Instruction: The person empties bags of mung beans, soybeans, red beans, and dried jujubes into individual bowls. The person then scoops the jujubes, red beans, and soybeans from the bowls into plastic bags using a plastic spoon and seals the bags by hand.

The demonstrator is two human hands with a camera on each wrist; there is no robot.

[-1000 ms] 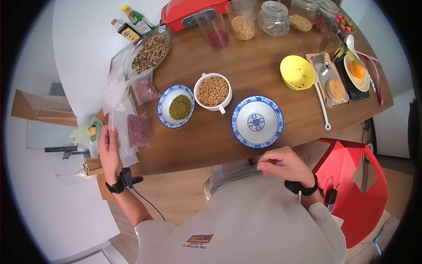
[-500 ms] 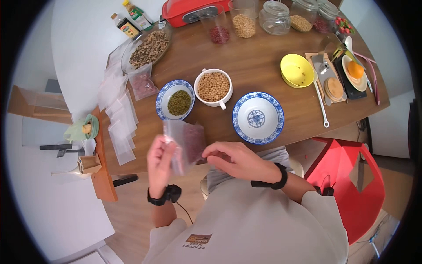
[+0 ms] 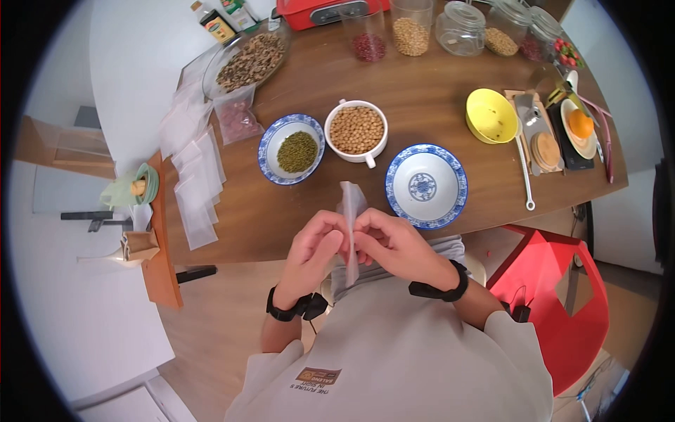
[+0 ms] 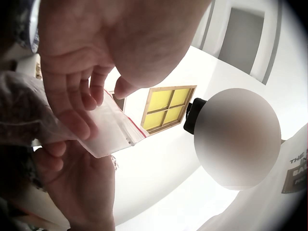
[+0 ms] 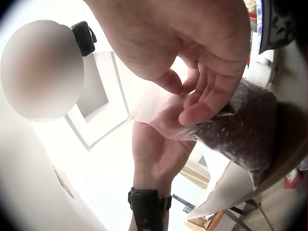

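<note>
Over the table's front edge, in the head view, a clear zip bag (image 3: pixel 351 200) of small dark red beans hangs between the two hands, seen edge-on. My left hand (image 3: pixel 314 250) pinches its near side from the left, and my right hand (image 3: pixel 399 246) pinches it from the right, fingertips facing. The right wrist view shows the beans filling the bag's lower part (image 5: pixel 245 130). A red line marks the zip strip near the bag's upper end (image 4: pixel 122 127) in the left wrist view. Just beyond the right hand sits a blue-and-white bowl (image 3: pixel 426 186) with nothing in it.
A bowl of green beans (image 3: pixel 292 149) and a white pot of chickpeas (image 3: pixel 356 131) stand mid-table. Flat clear bags (image 3: pixel 197 193) and a bag of reddish pieces (image 3: pixel 238 116) lie at left. A yellow bowl (image 3: pixel 491 116) stands right; glass jars (image 3: pixel 460 29) line the back.
The left hand has picked up the bag of red beans from the table's left side and brought it to the middle. My right hand has moved left and taken hold of it too.
</note>
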